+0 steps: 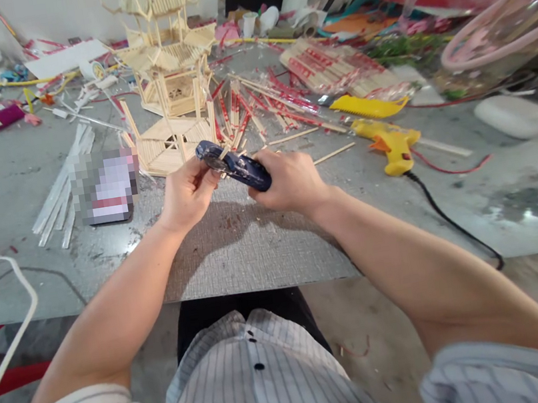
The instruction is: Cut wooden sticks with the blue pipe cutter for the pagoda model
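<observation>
My right hand is closed round the handles of a dark blue hand cutter, held above the table's front part. At its head, my left hand pinches what looks like a thin wooden stick, whose pale end shows across the jaws; my fingers hide the rest. Just behind my left hand stands a hexagonal stick base with upright posts. Beyond it rises a tiered pagoda model built of pale sticks.
A phone and clear glue sticks lie to the left. On the right are a yellow glue gun with a black cord, a yellow saw-edged tool and a white mouse-like object. Red-wrapped chopsticks lie farther back.
</observation>
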